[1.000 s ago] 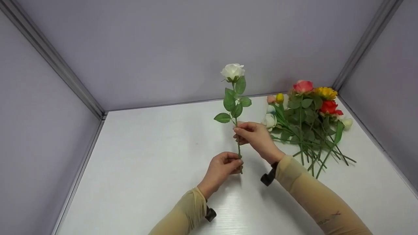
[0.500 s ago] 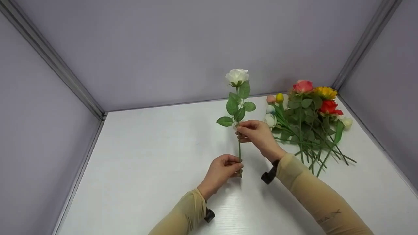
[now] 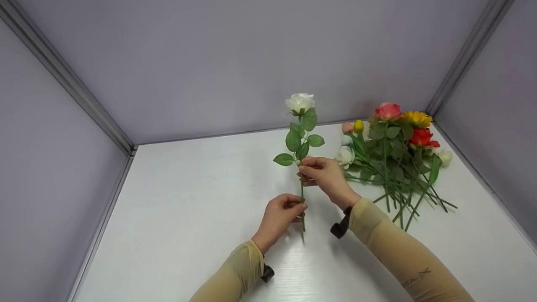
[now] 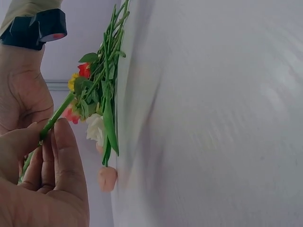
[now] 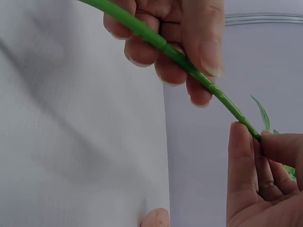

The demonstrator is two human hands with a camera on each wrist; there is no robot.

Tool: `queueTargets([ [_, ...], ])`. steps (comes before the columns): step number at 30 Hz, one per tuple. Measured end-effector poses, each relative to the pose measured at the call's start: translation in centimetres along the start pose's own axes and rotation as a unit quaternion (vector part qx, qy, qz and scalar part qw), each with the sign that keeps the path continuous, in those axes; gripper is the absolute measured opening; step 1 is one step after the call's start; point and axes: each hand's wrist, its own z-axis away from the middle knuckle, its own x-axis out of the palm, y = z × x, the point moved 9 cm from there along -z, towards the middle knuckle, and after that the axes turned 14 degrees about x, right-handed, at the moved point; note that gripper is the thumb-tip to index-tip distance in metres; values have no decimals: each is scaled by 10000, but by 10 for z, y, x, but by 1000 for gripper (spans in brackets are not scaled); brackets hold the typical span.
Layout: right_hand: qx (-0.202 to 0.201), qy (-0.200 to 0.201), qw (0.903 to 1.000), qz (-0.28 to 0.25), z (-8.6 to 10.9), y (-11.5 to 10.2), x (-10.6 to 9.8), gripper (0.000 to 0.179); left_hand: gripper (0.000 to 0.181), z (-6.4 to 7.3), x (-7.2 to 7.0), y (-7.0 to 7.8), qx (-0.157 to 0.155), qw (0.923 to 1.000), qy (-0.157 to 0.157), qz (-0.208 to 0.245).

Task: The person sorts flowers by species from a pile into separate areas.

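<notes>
A white rose (image 3: 300, 103) with green leaves (image 3: 293, 140) stands nearly upright over the middle of the table, its bloom against the back wall. My right hand (image 3: 329, 176) pinches the stem just under the lowest leaves. Lower down, my left hand (image 3: 279, 216) pinches the same stem between thumb and fingers, and the stem's end pokes out below it. In the right wrist view the green stem (image 5: 229, 105) runs between both hands. The left wrist view shows the stem (image 4: 59, 113) crossing my left thumb and fingers; the bloom is hidden there.
Right of the hands, a pile of flowers lies on the white table (image 3: 188, 188), with a pink rose (image 3: 388, 110), a yellow flower (image 3: 417, 119), a red flower (image 3: 423, 137) and several crossed stems (image 3: 405, 201). Grey panels (image 3: 251, 63) enclose the table's back and sides.
The white rose has come down over the last second, and more stem shows below my left hand. In the last half second both hands and the rose shifted slightly left.
</notes>
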Motion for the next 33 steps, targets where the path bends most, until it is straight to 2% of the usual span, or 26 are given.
queueTargets([
  [3,-24,-83,10000,38,-3,2,7,26,25,0,-9,-1,-46,9999,16,-133],
  [5,-73,-137,9996,253,-3,4,12,26,25,0,-19,-2,-103,9995,25,-293],
  [7,-252,-135,9960,843,-1,4,16,29,25,0,-36,-3,-187,9984,31,-532],
  [9,-517,-111,9850,1643,3,5,23,35,24,0,-60,-3,-289,9955,64,-901],
  [11,-816,-53,9623,2593,9,6,31,44,23,2,-93,-4,-427,9894,154,-1378],
  [14,-1326,-51,9103,3921,17,6,50,59,20,10,-152,-4,-685,9720,382,-2216],
  [16,-1706,-67,8657,4705,21,6,66,66,20,18,-196,-2,-880,9555,536,-2764],
  [19,-2345,-66,7933,5618,28,4,91,71,22,33,-255,5,-1117,9290,693,-3459],
  [21,-2685,-81,7539,5996,32,3,107,73,24,43,-289,10,-1200,9106,771,-3879],
  [22,-2828,-97,7392,6112,33,2,115,73,24,47,-303,12,-1229,9015,799,-4071],
  [24,-3023,-147,7184,6263,36,1,128,74,25,56,-326,17,-1229,8863,865,-4381],
  [26,-3128,-208,7082,6326,38,1,139,73,25,63,-343,18,-1247,8733,916,-4619],
  [29,-3149,-298,6986,6419,39,4,148,74,26,71,-358,17,-1305,8632,962,-4782],
  [33,-3105,-398,6898,6529,39,12,150,74,29,79,-368,15,-1362,8500,992,-4991],
])
